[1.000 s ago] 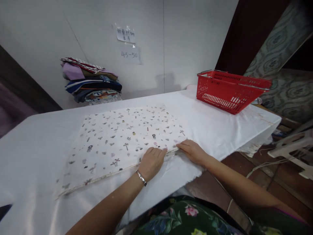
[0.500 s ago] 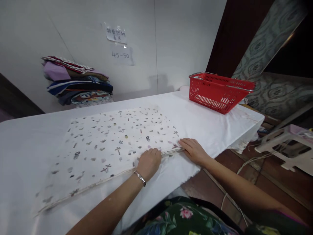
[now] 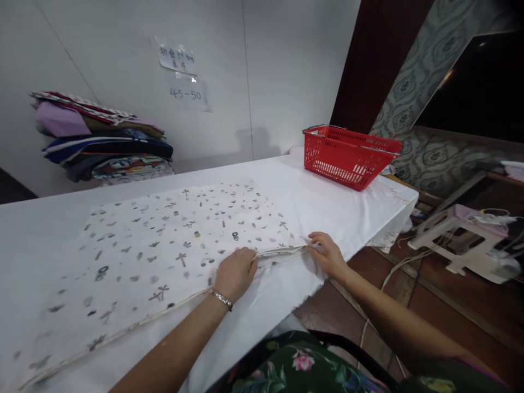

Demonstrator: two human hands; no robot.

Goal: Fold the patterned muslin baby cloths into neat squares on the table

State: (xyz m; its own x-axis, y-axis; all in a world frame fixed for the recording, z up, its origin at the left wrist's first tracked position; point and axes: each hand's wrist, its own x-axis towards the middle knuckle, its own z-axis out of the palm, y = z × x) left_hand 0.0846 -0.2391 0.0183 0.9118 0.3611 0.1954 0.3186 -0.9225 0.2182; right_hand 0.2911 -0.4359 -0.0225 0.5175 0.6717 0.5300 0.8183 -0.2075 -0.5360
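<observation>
Honestly, your left hand (image 3: 236, 274) looks curled snugly over the near edge of the cloth (image 3: 151, 256), which lies flat on the table (image 3: 327, 218). Your right hand (image 3: 327, 255) is half-curled at the corner, fingers parted, can't tell how firmly it's pinching. Layers gap between your hands, so catching only some could skew that edge

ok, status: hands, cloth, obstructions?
Left hand on near edge of printed cloth, right hand at its near right corner. Cloth spread flat, layers showing. Red basket apart, not in the way.
</observation>
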